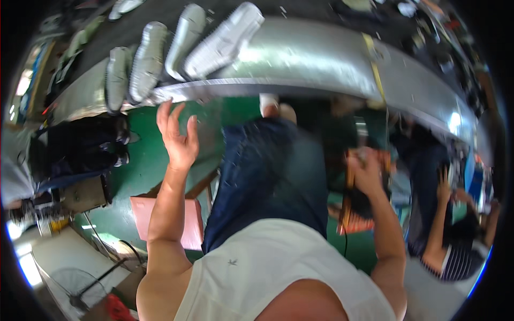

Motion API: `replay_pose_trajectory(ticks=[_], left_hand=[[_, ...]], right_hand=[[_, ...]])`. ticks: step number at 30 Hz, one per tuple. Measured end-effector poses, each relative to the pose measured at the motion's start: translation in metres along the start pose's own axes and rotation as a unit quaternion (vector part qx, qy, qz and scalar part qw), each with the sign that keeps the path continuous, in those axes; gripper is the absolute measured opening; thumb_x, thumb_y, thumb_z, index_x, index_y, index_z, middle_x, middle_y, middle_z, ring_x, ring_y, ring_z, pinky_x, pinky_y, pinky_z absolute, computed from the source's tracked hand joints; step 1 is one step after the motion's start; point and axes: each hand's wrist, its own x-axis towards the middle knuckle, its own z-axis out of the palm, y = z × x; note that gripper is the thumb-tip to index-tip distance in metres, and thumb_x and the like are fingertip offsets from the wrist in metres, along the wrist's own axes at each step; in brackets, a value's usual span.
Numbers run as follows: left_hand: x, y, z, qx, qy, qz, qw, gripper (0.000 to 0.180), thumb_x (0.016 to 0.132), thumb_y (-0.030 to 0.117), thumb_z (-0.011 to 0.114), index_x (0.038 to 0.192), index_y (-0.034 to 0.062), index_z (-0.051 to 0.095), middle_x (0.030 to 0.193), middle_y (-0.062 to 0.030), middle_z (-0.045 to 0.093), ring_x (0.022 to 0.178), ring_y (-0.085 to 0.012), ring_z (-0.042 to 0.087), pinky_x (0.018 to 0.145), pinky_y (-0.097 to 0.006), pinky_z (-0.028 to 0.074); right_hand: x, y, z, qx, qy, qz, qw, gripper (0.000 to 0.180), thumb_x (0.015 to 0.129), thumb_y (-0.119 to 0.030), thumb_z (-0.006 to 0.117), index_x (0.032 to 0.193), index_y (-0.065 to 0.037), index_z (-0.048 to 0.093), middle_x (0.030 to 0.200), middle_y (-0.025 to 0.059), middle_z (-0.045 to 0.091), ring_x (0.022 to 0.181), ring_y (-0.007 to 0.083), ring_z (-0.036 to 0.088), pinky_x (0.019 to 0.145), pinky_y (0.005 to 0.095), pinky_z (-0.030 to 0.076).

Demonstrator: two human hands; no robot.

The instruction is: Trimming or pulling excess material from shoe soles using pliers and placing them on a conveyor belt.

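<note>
My left hand (179,136) is raised in front of the bench edge with its fingers spread and nothing in it. Just beyond its fingertips, several white shoes stand in a row on the bench, among them a narrow one (147,61) and a larger tilted one (225,40). My right hand (367,168) is closed round a slim tool with a silvery end (361,128) that points away from me. Motion blurs this tool, so its kind cannot be made out.
A metal-edged bench (305,51) curves across the far side, with a yellow strip (375,69) over it. A pink box-like seat (142,216) is left of my legs, and an orange crate-like thing (356,219) lies by my right arm. Other people (455,246) are at both sides.
</note>
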Motion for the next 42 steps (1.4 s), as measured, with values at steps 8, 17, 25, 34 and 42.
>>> replay_pose_trajectory(ticks=[8, 17, 25, 34, 42], left_hand=[[-0.177, -0.028, 0.071, -0.14, -0.366, -0.484, 0.783, 0.047, 0.097, 0.032, 0.062, 0.125, -0.0059, 0.063, 0.121, -0.0257, 0.067, 0.114, -0.0401, 0.064, 0.1, -0.04, 0.049], [-0.141, -0.036, 0.032, -0.071, -0.178, -0.345, 0.919, 0.023, 0.091, 0.02, 0.066, 0.099, 0.0002, 0.073, 0.095, -0.0226, 0.074, 0.094, -0.0371, 0.072, 0.085, -0.042, 0.055], [-0.142, -0.007, -0.169, 0.022, -0.096, -0.177, 0.979, 0.022, 0.087, 0.004, 0.062, 0.105, -0.0013, 0.073, 0.099, -0.0218, 0.073, 0.093, -0.0342, 0.072, 0.085, -0.038, 0.055], [-0.17, -0.029, -0.204, 0.144, -0.598, -0.221, 0.757, 0.043, 0.086, 0.04, 0.069, 0.108, 0.0034, 0.074, 0.11, -0.0255, 0.07, 0.109, -0.0405, 0.066, 0.095, -0.045, 0.051], [0.058, -0.152, -0.099, 0.164, -0.088, -0.137, 0.973, 0.073, 0.084, 0.042, 0.073, 0.128, -0.0128, 0.053, 0.119, -0.0356, 0.064, 0.114, -0.0465, 0.063, 0.099, -0.049, 0.05]], right_hand=[[-0.148, 0.106, 0.136, 0.011, -0.13, 0.275, 0.953, 0.038, 0.094, -0.028, 0.068, 0.113, 0.003, 0.058, 0.095, 0.0195, 0.069, 0.089, 0.0326, 0.069, 0.08, 0.0404, 0.052], [-0.128, 0.05, 0.077, -0.057, -0.013, 0.046, 0.997, 0.024, 0.091, -0.011, 0.065, 0.112, -0.003, 0.055, 0.093, 0.0254, 0.066, 0.091, 0.047, 0.064, 0.079, 0.05, 0.051], [-0.171, -0.08, 0.007, -0.066, -0.119, -0.139, 0.981, 0.026, 0.086, -0.006, 0.066, 0.11, -0.004, 0.057, 0.096, 0.0221, 0.066, 0.091, 0.0453, 0.064, 0.078, 0.0493, 0.051], [-0.182, -0.075, 0.014, -0.117, -0.466, -0.071, 0.874, 0.032, 0.087, -0.024, 0.073, 0.108, -0.004, 0.06, 0.094, 0.0223, 0.068, 0.09, 0.0401, 0.067, 0.077, 0.0452, 0.052], [-0.171, -0.069, 0.004, -0.051, -0.369, 0.02, 0.928, 0.036, 0.088, -0.028, 0.073, 0.109, -0.002, 0.062, 0.092, 0.0226, 0.069, 0.089, 0.0391, 0.068, 0.077, 0.0432, 0.052]])
